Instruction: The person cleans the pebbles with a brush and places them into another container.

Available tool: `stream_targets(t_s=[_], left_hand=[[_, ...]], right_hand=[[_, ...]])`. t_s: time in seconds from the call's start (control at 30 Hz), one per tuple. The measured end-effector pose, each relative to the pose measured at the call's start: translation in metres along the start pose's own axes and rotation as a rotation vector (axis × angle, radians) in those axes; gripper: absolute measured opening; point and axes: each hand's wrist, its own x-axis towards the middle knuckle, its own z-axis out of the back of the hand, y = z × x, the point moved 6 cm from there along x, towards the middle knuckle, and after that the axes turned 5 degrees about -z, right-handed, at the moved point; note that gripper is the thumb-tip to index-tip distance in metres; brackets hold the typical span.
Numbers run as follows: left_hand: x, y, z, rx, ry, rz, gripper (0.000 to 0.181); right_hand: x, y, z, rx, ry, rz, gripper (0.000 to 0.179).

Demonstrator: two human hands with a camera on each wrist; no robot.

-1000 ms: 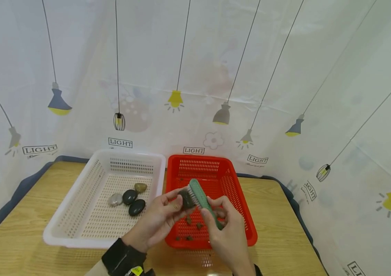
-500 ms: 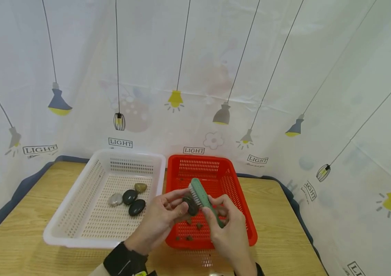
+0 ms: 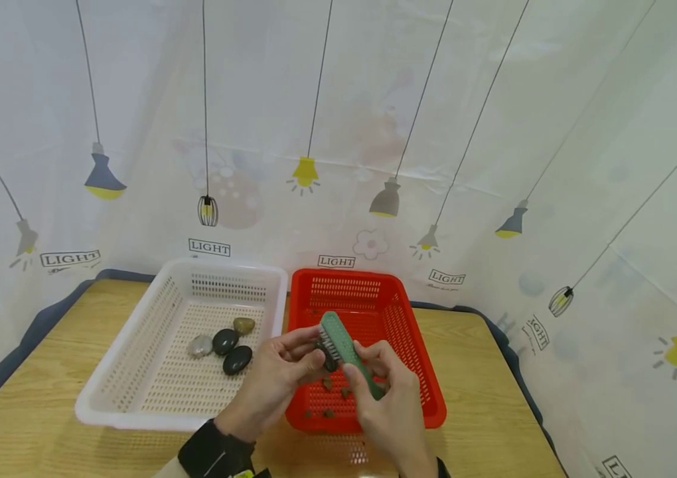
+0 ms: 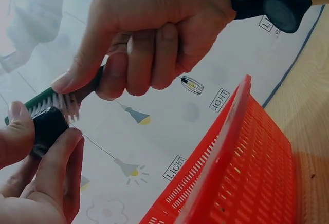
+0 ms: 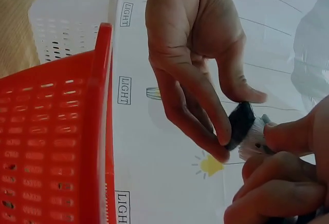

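My left hand (image 3: 279,372) pinches a dark stone (image 4: 50,127) between thumb and fingers, above the front of the red basket (image 3: 401,338). My right hand (image 3: 395,405) grips the handle of a green brush (image 3: 341,342), thumb laid along its back. The white bristles (image 5: 252,139) press against the stone's face, as both wrist views show. In the head view the brush covers part of the stone. Small brown-green bits (image 3: 328,413) lie on the red basket's floor below the hands.
A white basket (image 3: 129,372) stands left of the red one. In it are two black stones (image 3: 237,360), a grey stone (image 3: 200,346) and a tan stone (image 3: 243,325). Both baskets stand on a wooden table (image 3: 482,398), with a lamp-printed sheet (image 3: 338,133) hanging behind.
The left fingers have turned the stone, so it shows narrower now. The brush head has shifted slightly left over it. Both hands keep their hold.
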Motion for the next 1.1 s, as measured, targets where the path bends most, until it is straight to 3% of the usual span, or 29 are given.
stream_targets(t_s=[0.17,0.37,0.63,0.87,1.1], left_hand=[[0.001,-0.005,0.004,-0.028,-0.024,-0.022,0.069],[0.0,-0.007,0.002,0.009,0.064,-0.016,0.081],[0.002,-0.014,0.008,-0.022,-0.026,-0.032,0.069],[0.002,-0.008,0.003,0.043,0.041,-0.006,0.076],[0.003,-0.014,0.013,-0.042,-0.083,-0.017,0.058]], right_hand=[[-0.003,0.001,0.001,0.021,0.021,0.007,0.02],[-0.006,0.007,0.0,0.034,0.041,0.052,0.021],[-0.007,0.009,0.005,-0.049,0.043,0.039,0.024],[-0.008,0.015,0.001,-0.082,-0.01,0.144,0.018],[-0.01,0.014,0.005,-0.129,0.039,0.049,0.023]])
